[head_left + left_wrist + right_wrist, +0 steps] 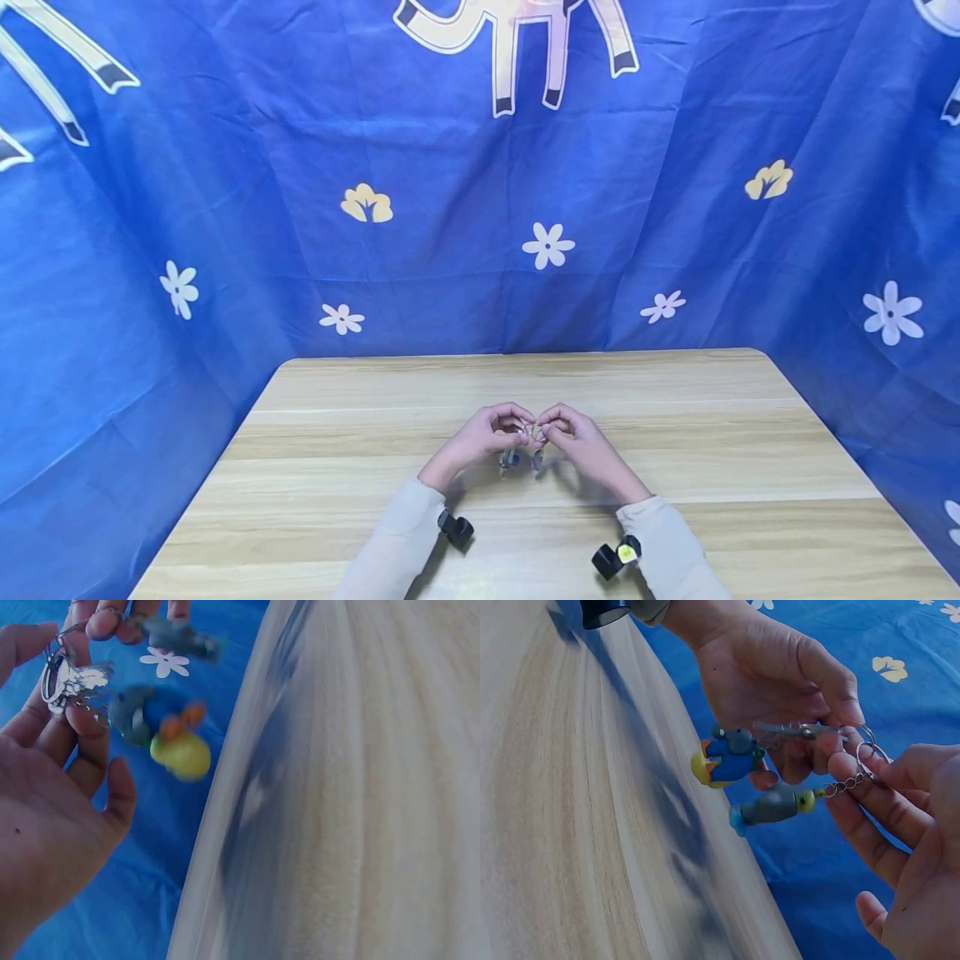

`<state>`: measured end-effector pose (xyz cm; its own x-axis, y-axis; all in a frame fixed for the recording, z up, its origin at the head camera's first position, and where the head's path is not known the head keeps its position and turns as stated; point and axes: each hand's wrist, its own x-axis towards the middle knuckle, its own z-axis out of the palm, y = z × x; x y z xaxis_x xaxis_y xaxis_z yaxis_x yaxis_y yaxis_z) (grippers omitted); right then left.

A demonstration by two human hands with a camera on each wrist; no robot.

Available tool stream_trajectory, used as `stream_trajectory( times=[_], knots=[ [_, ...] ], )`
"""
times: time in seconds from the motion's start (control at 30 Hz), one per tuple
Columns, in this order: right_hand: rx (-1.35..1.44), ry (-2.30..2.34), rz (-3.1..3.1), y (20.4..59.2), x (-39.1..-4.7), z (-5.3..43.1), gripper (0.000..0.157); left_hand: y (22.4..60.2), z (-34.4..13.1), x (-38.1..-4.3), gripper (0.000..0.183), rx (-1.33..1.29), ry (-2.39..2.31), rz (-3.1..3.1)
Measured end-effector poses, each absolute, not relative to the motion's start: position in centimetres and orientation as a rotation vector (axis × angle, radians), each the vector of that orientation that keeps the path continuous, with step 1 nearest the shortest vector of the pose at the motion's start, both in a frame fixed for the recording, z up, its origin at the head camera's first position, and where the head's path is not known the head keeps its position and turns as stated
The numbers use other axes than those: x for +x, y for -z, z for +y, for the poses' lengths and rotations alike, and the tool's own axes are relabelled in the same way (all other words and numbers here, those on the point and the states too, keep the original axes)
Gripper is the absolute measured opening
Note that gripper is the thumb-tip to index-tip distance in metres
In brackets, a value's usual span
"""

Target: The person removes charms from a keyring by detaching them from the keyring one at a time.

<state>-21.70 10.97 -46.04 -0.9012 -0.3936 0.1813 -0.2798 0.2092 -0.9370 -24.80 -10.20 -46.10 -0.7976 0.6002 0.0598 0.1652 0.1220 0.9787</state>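
Above the table, my left hand [486, 435] pinches a metal key ring [871, 735] between thumb and fingers. A silver metal piece [88, 678] and a small blue, grey and yellow figure charm [739, 742] hang from it; the silver piece's exact kind is unclear. My right hand [576, 437] pinches a second key ring [861, 759], whose short chain [844, 785] carries a grey charm [771, 805] with a yellow-green end and a light blue end. Both rings meet between the fingertips; whether they are linked cannot be told. The charms are blurred in the left wrist view.
A light wood-grain table [337, 483] lies beneath the hands. Blue cloth [450, 292] with white flowers and animal prints hangs behind and at both sides. Each sleeve carries a black wrist camera, one on the left [456, 530] and one on the right [609, 562].
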Motion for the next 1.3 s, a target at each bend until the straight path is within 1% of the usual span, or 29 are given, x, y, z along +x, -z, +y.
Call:
stream_trajectory(
  times=[0.13, 0.23, 0.73, 1.03, 1.3],
  knots=[
    [-0.623, 1.779, 2.401, 46.1, -21.7, 11.0, 0.019, 46.2, -10.3, -24.9, 0.034, 0.781, -1.722, 2.003],
    [-0.62, 1.769, 2.408, 46.0, -21.7, 11.1, 0.019, 46.3, -10.3, -25.0, 0.033, 0.755, -1.708, 1.999],
    [-0.723, 1.762, 2.361, 45.5, -21.2, 11.3, 0.02, 45.6, -10.2, -24.6, 0.021, 0.829, -1.617, 2.085],
    [-0.724, 1.723, 2.446, 45.4, -21.1, 11.4, 0.018, 45.5, -10.0, -24.5, 0.025, 0.829, -1.615, 2.157],
    [-0.667, 1.724, 2.463, 45.3, -21.1, 11.6, 0.017, 44.9, -10.0, -24.4, 0.031, 0.842, -1.615, 2.131]
  ],
)
